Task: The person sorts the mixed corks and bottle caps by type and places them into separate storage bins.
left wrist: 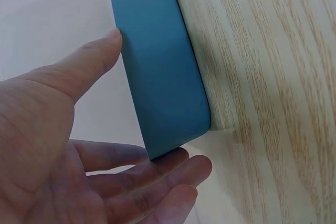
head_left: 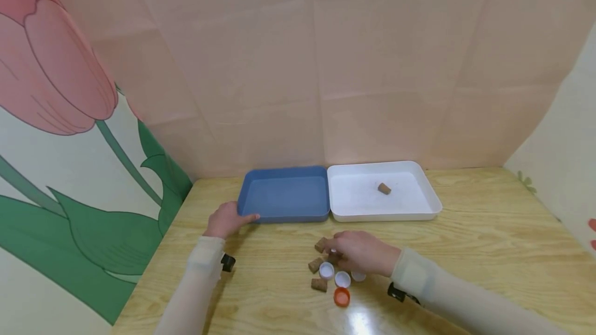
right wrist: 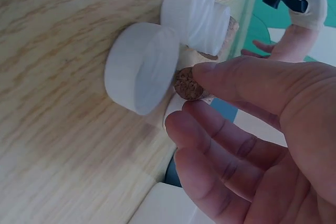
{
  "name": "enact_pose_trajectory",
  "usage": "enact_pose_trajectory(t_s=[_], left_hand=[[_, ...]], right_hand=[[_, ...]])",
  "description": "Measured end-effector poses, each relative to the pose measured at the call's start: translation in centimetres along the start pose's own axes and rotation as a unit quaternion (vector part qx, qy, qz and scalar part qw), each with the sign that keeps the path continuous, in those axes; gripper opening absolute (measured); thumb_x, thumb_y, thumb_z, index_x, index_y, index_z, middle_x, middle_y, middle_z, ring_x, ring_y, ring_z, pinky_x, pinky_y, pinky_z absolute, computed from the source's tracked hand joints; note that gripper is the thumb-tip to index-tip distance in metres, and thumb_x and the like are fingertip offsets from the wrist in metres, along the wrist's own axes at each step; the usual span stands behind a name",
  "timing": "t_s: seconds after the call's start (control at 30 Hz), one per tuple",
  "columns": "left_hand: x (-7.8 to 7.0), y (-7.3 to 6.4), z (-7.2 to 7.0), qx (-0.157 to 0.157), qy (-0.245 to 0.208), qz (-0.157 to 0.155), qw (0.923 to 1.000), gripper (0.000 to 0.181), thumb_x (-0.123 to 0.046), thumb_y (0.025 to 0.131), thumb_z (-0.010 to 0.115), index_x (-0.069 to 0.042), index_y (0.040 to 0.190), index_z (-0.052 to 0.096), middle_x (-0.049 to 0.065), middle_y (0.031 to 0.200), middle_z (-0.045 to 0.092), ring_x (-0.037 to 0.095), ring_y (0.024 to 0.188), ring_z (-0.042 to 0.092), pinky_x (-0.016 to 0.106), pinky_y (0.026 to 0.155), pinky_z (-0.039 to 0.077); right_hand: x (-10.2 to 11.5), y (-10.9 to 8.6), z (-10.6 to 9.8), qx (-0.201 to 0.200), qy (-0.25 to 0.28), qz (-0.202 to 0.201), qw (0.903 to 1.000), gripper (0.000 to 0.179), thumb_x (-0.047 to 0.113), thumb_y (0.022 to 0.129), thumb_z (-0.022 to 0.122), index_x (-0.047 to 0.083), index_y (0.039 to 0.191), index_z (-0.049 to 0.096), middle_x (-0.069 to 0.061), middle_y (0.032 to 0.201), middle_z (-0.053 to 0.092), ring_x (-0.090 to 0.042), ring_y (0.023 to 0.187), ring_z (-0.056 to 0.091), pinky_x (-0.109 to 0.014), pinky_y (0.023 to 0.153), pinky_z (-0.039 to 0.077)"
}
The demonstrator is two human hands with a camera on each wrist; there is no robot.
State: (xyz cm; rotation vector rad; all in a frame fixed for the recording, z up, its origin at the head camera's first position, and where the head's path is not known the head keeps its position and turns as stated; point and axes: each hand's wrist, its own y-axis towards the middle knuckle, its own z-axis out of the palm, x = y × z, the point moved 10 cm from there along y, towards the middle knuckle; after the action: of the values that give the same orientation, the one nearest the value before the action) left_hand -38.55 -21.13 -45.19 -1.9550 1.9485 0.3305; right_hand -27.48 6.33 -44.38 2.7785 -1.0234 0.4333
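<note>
At the front left corner of the blue tray [head_left: 284, 218], my left hand [head_left: 227, 219] holds on, its thumb along the front rim and the other fingers about the left side. The left wrist view shows the thumb tip at the rim of the tray [left wrist: 157, 66] and the fingers at its corner. My right hand [head_left: 360, 250] pinches a brown cork [right wrist: 187, 84] between thumb and fingers, close over the table. Around it lie more corks [head_left: 318, 284], several white bottle caps [head_left: 342, 279] and an orange cap [head_left: 342, 297]. The right hand partly hides some of them.
A white tray [head_left: 386, 216] stands against the blue one on its right, with a single cork [head_left: 384, 188] inside. Both trays sit on the wooden table [head_left: 489, 231] before a pinkish sheet [head_left: 316, 66]. A wall with a painted tulip [head_left: 65, 61] rises at the left.
</note>
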Motion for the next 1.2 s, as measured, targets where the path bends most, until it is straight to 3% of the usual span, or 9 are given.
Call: enact_pose_trajectory(t_s=[0.17, 0.4, 0.7, 0.97, 1.1, 1.2], left_hand=[[0.0, 0.0, 0.0, -0.001, -0.001, -0.001, 1.0000, 0.052, -0.053, 0.085, 0.074, -0.003, 0.095, 0.064, 0.006, 0.076, 0.060, 0.019, 0.065, 0.053, 0.031, 0.054, 0.041], [0.0, 0.0, 0.0, 0.000, 0.004, -0.004, 1.0000, 0.061, -0.057, 0.083, 0.075, 0.000, 0.105, 0.066, 0.007, 0.084, 0.064, 0.020, 0.068, 0.055, 0.032, 0.056, 0.043], [0.1, 0.2, -0.3, 0.000, 0.025, -0.006, 0.9997, 0.075, -0.059, 0.081, 0.075, 0.006, 0.116, 0.065, 0.014, 0.096, 0.068, 0.021, 0.072, 0.057, 0.034, 0.058, 0.046], [-0.3, 0.2, -0.7, 0.001, 0.032, -0.013, 0.9994, 0.058, -0.058, 0.079, 0.078, -0.002, 0.089, 0.065, 0.008, 0.075, 0.059, 0.020, 0.063, 0.052, 0.032, 0.052, 0.040], [-0.2, 0.4, -0.7, -0.005, 0.042, -0.014, 0.9990, 0.059, -0.060, 0.077, 0.078, -0.004, 0.083, 0.064, 0.018, 0.097, 0.065, 0.020, 0.062, 0.051, 0.032, 0.050, 0.040], [-0.3, 0.3, -1.0, -0.009, 0.052, -0.014, 0.9985, 0.062, -0.060, 0.078, 0.078, 0.000, 0.086, 0.066, 0.029, 0.123, 0.060, 0.021, 0.064, 0.053, 0.032, 0.050, 0.041]], right_hand=[[0.2, -0.1, -0.5, -0.007, 0.007, -0.008, 0.9999, 0.020, 0.012, 0.085, 0.078, 0.017, 0.103, 0.072, 0.004, 0.088, 0.067, -0.004, 0.077, 0.059, -0.025, 0.066, 0.052], [-0.2, -0.4, -1.7, -0.028, 0.002, -0.017, 0.9995, 0.024, 0.007, 0.083, 0.077, 0.014, 0.106, 0.071, 0.002, 0.089, 0.068, -0.007, 0.079, 0.062, -0.025, 0.069, 0.053], [-2.0, -0.2, -3.2, -0.041, 0.020, 0.011, 0.9989, 0.022, 0.003, 0.083, 0.076, 0.012, 0.103, 0.071, 0.001, 0.089, 0.068, -0.013, 0.078, 0.063, -0.027, 0.067, 0.052], [-4.3, 0.2, -5.3, -0.060, -0.005, 0.045, 0.9971, 0.020, 0.005, 0.085, 0.076, 0.014, 0.102, 0.070, 0.001, 0.087, 0.069, -0.015, 0.077, 0.064, -0.027, 0.062, 0.050], [-5.6, 0.4, -6.2, -0.064, -0.010, 0.057, 0.9963, 0.018, 0.005, 0.087, 0.075, 0.012, 0.103, 0.070, 0.000, 0.087, 0.070, -0.016, 0.078, 0.065, -0.028, 0.067, 0.051], [-6.7, 0.7, -6.7, -0.069, -0.015, 0.067, 0.9952, 0.015, 0.007, 0.089, 0.074, 0.011, 0.103, 0.070, -0.001, 0.088, 0.070, -0.017, 0.078, 0.066, -0.030, 0.068, 0.052]])
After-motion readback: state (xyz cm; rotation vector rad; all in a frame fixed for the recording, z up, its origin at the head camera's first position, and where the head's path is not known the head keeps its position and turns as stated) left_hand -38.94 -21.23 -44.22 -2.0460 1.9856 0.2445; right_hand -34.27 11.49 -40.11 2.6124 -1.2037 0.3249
